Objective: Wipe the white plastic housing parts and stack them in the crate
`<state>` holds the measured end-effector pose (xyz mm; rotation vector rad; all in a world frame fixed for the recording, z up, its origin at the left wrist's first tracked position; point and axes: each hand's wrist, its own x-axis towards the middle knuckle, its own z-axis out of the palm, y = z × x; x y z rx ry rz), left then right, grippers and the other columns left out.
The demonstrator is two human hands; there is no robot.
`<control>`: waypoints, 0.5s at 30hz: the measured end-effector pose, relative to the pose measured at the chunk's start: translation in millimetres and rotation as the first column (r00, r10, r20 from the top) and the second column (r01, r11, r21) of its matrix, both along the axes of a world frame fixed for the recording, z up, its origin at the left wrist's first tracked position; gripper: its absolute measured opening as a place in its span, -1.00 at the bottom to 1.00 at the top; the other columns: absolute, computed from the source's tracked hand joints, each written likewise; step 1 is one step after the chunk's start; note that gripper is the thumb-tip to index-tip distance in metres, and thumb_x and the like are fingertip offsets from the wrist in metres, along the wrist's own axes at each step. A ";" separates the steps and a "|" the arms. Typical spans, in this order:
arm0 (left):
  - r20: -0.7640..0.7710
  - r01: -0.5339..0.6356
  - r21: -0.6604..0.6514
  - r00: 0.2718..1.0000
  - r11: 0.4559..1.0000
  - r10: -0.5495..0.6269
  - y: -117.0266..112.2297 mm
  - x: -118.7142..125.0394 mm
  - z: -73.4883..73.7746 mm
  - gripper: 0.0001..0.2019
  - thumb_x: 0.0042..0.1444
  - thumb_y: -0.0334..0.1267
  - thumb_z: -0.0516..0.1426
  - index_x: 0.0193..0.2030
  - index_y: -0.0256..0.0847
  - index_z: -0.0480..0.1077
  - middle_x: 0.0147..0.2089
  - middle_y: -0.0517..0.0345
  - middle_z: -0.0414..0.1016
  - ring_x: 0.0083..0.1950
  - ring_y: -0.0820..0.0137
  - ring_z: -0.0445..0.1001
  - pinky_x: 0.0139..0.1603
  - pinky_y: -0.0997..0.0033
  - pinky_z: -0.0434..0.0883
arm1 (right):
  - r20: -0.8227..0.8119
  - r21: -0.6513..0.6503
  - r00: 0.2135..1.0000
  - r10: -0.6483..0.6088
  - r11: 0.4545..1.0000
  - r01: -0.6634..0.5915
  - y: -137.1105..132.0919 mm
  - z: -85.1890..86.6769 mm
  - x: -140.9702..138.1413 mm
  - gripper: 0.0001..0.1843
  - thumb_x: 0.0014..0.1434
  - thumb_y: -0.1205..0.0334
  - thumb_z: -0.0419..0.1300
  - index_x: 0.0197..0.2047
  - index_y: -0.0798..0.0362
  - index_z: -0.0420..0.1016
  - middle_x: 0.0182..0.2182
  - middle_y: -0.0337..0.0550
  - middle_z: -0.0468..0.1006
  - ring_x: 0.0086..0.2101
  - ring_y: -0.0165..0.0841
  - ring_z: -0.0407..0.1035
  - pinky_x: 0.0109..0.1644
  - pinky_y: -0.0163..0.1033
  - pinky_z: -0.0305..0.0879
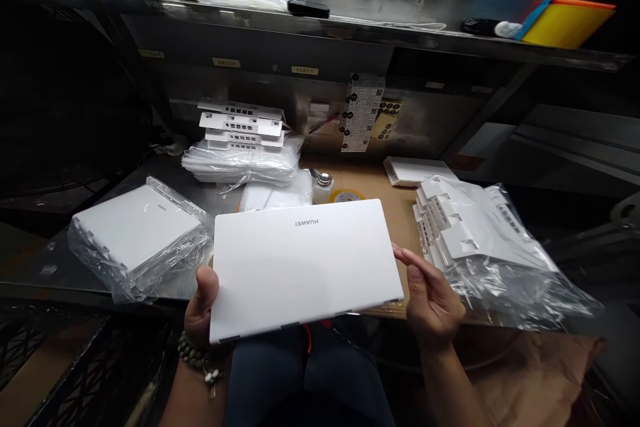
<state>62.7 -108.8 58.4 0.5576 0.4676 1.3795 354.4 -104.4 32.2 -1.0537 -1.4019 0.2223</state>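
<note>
A flat white plastic casing panel (pixel 305 267) lettered HUAWEI, upside down from here, is held tilted over the bench's front edge. My left hand (pixel 200 303) grips its left edge, thumb at the front and fingers hidden behind. At the right edge, my right hand (pixel 434 303) has its fingers stretched toward the panel, fingertips at the rim and the thumb clear of it. Bagged white panels (pixel 140 223) lie on the left. To the right, more white slotted casing parts (pixel 475 227) sit in clear plastic.
White slotted parts (pixel 243 127) are stacked on plastic-wrapped sheets (pixel 240 163) at the back. A pump bottle (pixel 323 188), a tape roll (pixel 347 196) and a white box (pixel 417 171) stand behind the panel. A metal shelf (pixel 250 19) crosses above the bench.
</note>
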 end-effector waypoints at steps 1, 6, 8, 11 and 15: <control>0.009 -0.006 -0.004 1.000 1.000 0.006 -0.7 -0.2 -0.9 -0.50 0.17 0.27 0.17 -0.09 -0.11 0.63 0.10 0.08 0.65 0.41 -0.04 0.29 0.40 -0.06 0.30 | 0.001 0.005 1.000 0.005 1.000 -0.005 -0.2 0.1 -0.2 -0.59 0.36 0.42 0.15 0.16 -0.16 0.56 0.00 -0.25 0.68 0.01 -0.23 0.59 0.16 -0.03 0.57; -0.008 -0.115 -0.043 0.993 0.992 0.115 -3.5 1.3 -0.4 -0.47 0.10 0.25 0.24 0.07 -0.03 0.57 0.12 0.09 0.64 0.39 -0.08 0.33 0.38 -0.08 0.36 | 0.004 0.003 1.000 -0.001 1.000 0.001 -1.0 -0.8 -0.6 -0.58 0.36 0.43 0.15 0.16 -0.19 0.56 -0.01 -0.28 0.68 0.01 -0.26 0.59 0.17 -0.07 0.56; -0.029 -0.135 -0.051 0.991 0.990 0.133 -4.3 1.6 1.0 -0.42 0.08 0.23 0.28 0.17 0.00 0.51 0.15 0.09 0.62 0.38 -0.09 0.34 0.36 -0.07 0.38 | 0.012 0.001 1.000 -0.013 1.000 0.013 -1.7 -1.2 -0.3 -0.58 0.36 0.43 0.15 0.16 -0.19 0.57 -0.01 -0.28 0.69 0.00 -0.25 0.60 0.16 -0.08 0.57; -0.034 -0.126 -0.033 0.992 0.991 0.125 -5.9 -0.4 0.7 -0.36 0.07 0.25 0.27 0.23 0.01 0.46 0.18 0.08 0.60 0.38 -0.11 0.34 0.35 -0.06 0.40 | 0.024 0.000 0.999 -0.021 1.000 0.021 -3.0 -0.8 0.2 -0.59 0.36 0.43 0.16 0.15 -0.18 0.57 -0.03 -0.27 0.69 -0.02 -0.24 0.61 0.13 -0.06 0.59; -0.005 -0.090 -0.024 0.996 0.996 0.089 -8.8 -1.4 0.6 -0.33 0.07 0.28 0.26 0.27 0.03 0.43 0.19 0.10 0.59 0.38 -0.12 0.34 0.35 -0.11 0.40 | 0.028 0.014 0.999 -0.026 1.000 0.026 -4.2 0.3 0.9 -0.60 0.35 0.43 0.16 0.14 -0.15 0.58 -0.04 -0.24 0.70 -0.04 -0.23 0.62 0.11 -0.05 0.61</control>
